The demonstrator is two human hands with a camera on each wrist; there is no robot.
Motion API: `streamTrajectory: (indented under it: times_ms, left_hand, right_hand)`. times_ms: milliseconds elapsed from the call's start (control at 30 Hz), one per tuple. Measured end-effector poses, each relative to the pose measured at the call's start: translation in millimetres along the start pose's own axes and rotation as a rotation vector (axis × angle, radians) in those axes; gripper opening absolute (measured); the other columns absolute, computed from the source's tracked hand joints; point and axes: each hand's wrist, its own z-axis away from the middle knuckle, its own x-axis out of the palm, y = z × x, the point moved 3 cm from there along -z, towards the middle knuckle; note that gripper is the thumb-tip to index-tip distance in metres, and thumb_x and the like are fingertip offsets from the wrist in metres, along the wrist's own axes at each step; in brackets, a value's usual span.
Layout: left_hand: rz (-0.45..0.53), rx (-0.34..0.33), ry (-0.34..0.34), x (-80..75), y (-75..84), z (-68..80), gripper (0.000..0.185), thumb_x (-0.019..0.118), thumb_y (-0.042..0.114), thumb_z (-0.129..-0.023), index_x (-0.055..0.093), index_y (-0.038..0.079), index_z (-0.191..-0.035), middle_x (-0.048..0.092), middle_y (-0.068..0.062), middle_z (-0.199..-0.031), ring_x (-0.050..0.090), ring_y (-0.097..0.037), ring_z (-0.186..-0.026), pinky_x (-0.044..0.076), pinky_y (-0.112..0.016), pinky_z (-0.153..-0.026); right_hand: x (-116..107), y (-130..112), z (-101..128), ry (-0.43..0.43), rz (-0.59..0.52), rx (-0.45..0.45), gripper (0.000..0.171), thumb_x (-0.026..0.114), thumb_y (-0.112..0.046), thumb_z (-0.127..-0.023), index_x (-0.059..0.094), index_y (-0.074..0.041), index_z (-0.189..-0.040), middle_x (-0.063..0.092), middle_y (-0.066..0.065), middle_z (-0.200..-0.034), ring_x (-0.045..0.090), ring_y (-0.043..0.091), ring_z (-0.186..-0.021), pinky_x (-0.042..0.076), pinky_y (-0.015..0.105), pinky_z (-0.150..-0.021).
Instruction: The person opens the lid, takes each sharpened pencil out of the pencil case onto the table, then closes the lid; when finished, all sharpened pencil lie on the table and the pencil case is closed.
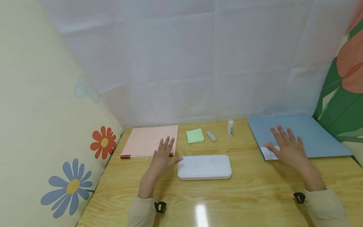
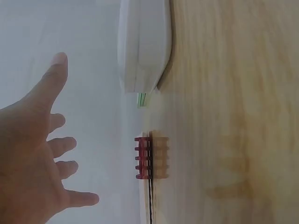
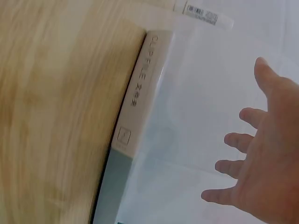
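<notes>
My left hand (image 1: pixel 163 157) hovers with spread fingers over the near right corner of a pink spiral notebook (image 1: pixel 150 140), its thumb close to the left end of a white flat case (image 1: pixel 204 167). It holds nothing. In the left wrist view the hand (image 2: pixel 35 149) is open above the notebook's red spiral (image 2: pixel 143 157), with the white case (image 2: pixel 142 44) beyond it. My right hand (image 1: pixel 285 146) is open, fingers spread, over the near left corner of a blue folder (image 1: pixel 314 135). The right wrist view shows this hand (image 3: pixel 259 161) above the folder's spine (image 3: pixel 135 109).
On the wooden table (image 1: pixel 255 195), a green sticky-note pad (image 1: pixel 195 136), a small grey eraser (image 1: pixel 211 136) and a white glue stick (image 1: pixel 231 127) lie along the back. A white curtain hangs behind; flowered walls close both sides.
</notes>
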Motion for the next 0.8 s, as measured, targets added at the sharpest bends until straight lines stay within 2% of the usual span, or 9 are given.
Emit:
streamTrajectory:
  times_ms: [167,367,533,800]
  left_hand:
    - [0.028,0.032,-0.073,9.1,6.0,0.5,0.093,0.068,0.046,-0.085,0.018,0.007,-0.154,0.015,-0.018,-0.158,0.009,-0.043,-0.144,0.023,-0.067,-0.106]
    - [0.097,0.055,-0.129,17.5,12.3,4.5,0.096,0.072,0.045,-0.081,0.021,0.008,-0.153,0.02,-0.019,-0.157,0.017,-0.041,-0.143,0.03,-0.06,-0.107]
    - [0.109,0.081,-0.148,20.8,15.7,6.9,0.098,0.074,0.046,-0.078,0.023,0.01,-0.153,0.023,-0.017,-0.156,0.023,-0.04,-0.141,0.029,-0.056,-0.109]
    - [0.139,0.136,-0.171,27.1,19.4,5.1,0.098,0.078,0.042,-0.076,0.027,0.007,-0.152,0.029,-0.019,-0.153,0.029,-0.039,-0.138,0.031,-0.054,-0.109]
  right_hand:
    - [11,-15,-1,0.014,0.003,-0.059,0.078,0.049,-0.049,-0.097,0.014,-0.011,-0.155,0.014,0.025,-0.156,0.007,0.051,-0.14,0.009,0.077,-0.1]
    - [28,-32,-7,-0.038,-0.013,-0.095,0.076,0.048,-0.051,-0.097,0.018,-0.011,-0.155,0.017,0.021,-0.157,0.01,0.048,-0.141,0.01,0.075,-0.102]
    - [39,-46,-13,-0.054,-0.026,-0.13,0.075,0.049,-0.05,-0.097,0.021,-0.01,-0.154,0.019,0.02,-0.157,0.014,0.049,-0.14,0.012,0.073,-0.104]
    - [58,-77,-13,-0.073,-0.118,-0.231,0.07,0.054,-0.043,-0.097,0.029,-0.007,-0.151,0.026,0.02,-0.155,0.019,0.047,-0.139,0.018,0.07,-0.105]
